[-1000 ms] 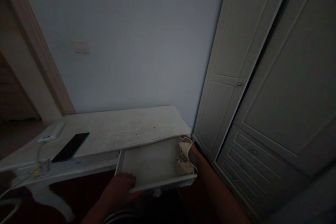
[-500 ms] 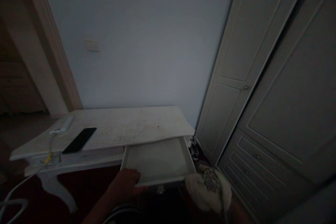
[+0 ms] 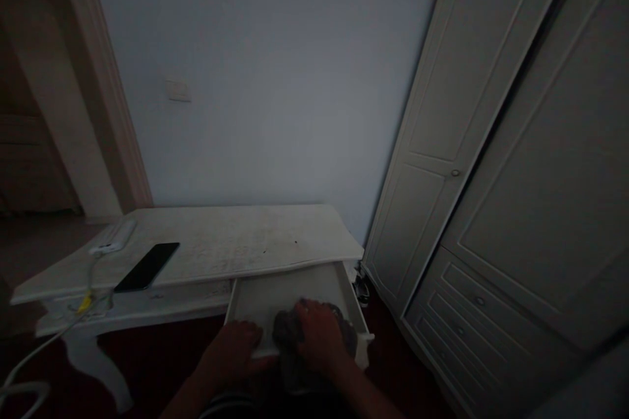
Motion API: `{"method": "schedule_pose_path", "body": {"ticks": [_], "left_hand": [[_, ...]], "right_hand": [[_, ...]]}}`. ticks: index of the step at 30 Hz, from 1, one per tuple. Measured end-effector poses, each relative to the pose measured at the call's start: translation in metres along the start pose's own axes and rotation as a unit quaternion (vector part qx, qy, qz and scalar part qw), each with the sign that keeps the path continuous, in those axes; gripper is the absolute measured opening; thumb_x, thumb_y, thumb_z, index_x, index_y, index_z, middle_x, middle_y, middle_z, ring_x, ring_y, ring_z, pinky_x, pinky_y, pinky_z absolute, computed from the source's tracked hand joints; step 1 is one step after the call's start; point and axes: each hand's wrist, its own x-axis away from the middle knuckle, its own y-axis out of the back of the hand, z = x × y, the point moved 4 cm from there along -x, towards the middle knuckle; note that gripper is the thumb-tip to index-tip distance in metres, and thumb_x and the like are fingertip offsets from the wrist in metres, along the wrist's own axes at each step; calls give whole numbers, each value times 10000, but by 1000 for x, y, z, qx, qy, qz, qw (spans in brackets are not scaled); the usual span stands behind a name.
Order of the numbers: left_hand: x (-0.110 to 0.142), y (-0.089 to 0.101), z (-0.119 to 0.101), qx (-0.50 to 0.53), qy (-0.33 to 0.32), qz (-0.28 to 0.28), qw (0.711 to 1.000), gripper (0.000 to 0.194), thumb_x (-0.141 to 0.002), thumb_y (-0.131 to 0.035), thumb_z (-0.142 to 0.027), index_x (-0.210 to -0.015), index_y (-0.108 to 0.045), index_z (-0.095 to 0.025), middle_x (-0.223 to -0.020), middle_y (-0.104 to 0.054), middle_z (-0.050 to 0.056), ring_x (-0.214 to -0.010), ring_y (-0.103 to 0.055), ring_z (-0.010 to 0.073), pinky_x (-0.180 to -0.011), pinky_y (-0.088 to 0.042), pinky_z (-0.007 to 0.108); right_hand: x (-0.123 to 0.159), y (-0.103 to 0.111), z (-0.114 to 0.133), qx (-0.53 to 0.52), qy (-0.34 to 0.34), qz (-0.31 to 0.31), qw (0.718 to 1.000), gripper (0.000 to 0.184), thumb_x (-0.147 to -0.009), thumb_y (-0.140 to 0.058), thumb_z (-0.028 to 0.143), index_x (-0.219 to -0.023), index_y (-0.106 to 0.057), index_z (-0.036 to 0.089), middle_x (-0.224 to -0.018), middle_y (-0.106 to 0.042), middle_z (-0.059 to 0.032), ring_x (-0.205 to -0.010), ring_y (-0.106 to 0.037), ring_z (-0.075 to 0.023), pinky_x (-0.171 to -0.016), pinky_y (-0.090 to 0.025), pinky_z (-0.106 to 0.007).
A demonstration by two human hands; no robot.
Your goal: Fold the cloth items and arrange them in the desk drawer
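A white drawer (image 3: 260,301) is pulled out from the right half of a white table (image 3: 221,229). My left hand (image 3: 236,344) is closed over the drawer's front left corner, its thumb along the front. Inside the drawer's front right part, my right hand (image 3: 319,327) presses a bunched grey cloth (image 3: 287,330). Its fingers curl over the cloth, which spills across the front edge. A paler fold of cloth (image 3: 362,350) hangs outside the front right corner. The hand and cloth hide part of the drawer floor.
A dark phone (image 3: 147,267) lies on the table's left side, beside a white power strip (image 3: 114,236). Its white cable (image 3: 49,344) hangs off the left edge. At the right stands a tall wardrobe (image 3: 432,209); dark shoes (image 3: 362,291) sit between it and the table.
My right hand has swung from outside the drawer's right corner into the drawer with the cloth. The cloth now shows its grey side. My left hand stays on the corner.
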Motion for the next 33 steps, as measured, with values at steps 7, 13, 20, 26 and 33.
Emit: {"method": "schedule_pose_path", "body": {"ticks": [7,13,20,26,33], "left_hand": [[-1,-8,8,38,16,-14,999,443,-869,-638,-579,-1123,-756,-237,-1181,-782,128,-1111,-718,340,-998,-499,421],[-2,-9,9,44,29,-20,998,426,-845,-640,-593,-1075,-766,-258,-1133,-795,115,-1057,-731,338,-932,-523,399],[-4,-5,4,35,-1,3,999,321,-858,-625,-493,-1069,-760,-290,-1106,-798,75,-1047,-729,305,-958,-515,378],[-4,-6,7,22,6,-5,1000,277,-876,-603,-448,-1028,-764,-281,-1085,-798,91,-1044,-727,298,-950,-515,376],[-3,-12,10,4,21,-3,1000,371,-903,-615,-553,-1057,-744,-241,-1127,-781,114,-1066,-717,315,-948,-505,403]], "right_hand": [[-6,-20,30,25,55,64,996,699,-827,-766,428,-1472,-562,250,-1476,-611,-188,-1332,-574,-432,-1148,-403,-616],[15,-23,13,20,135,52,989,1032,-790,-735,788,-1647,-289,424,-1620,-464,-172,-1375,-516,-464,-1105,-386,-699],[8,-46,34,81,126,38,988,895,-833,-754,675,-1600,-401,378,-1562,-540,-191,-1323,-557,-480,-1112,-339,-785],[0,-45,55,90,81,27,992,475,-952,-655,504,-1373,-641,287,-1472,-631,-181,-1243,-628,-458,-1115,-411,-706],[9,-28,13,57,123,71,988,744,-790,-827,599,-1445,-561,367,-1475,-608,-145,-1314,-578,-415,-1118,-413,-637]]}}
